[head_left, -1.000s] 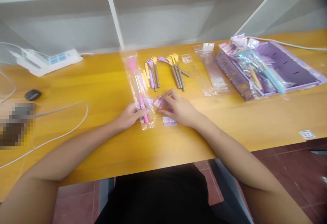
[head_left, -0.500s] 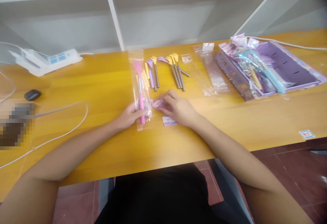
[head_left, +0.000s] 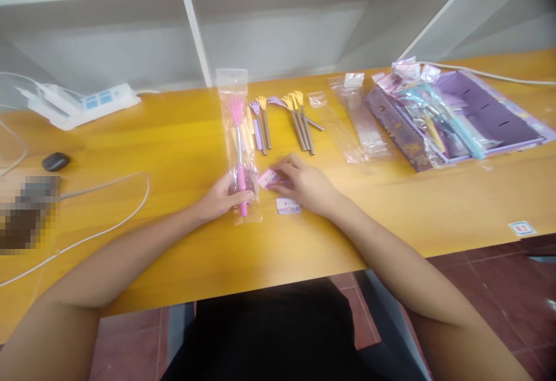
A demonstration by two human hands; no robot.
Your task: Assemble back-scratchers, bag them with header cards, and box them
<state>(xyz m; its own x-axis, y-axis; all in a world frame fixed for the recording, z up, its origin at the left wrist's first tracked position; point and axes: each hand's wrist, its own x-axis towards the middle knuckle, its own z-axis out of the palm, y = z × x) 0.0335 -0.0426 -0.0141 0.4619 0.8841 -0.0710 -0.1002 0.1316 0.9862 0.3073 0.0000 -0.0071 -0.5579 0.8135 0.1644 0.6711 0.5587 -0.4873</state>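
Observation:
A pink back scratcher with a hand-shaped head lies inside a clear plastic bag. My left hand is closed round the bag's lower part, thumb across the pink handle. My right hand pinches a small pink and purple printed card just right of the bag. Another printed card lies flat on the table below my right fingers. Beyond the hands lie several yellow and purple hand-shaped heads on metal rods, and loose yellow and purple handles, partly behind the bag.
Flat clear bags lie right of the rods. A purple box holding bagged items stands at the right. On the left are a white power strip, a black rounded object and a white cable. Shelving rises behind.
The bagged back scratcher has tilted so that its hand-shaped head faces me more fully, and the bag's top stands a little higher. The card in my right hand has turned slightly.

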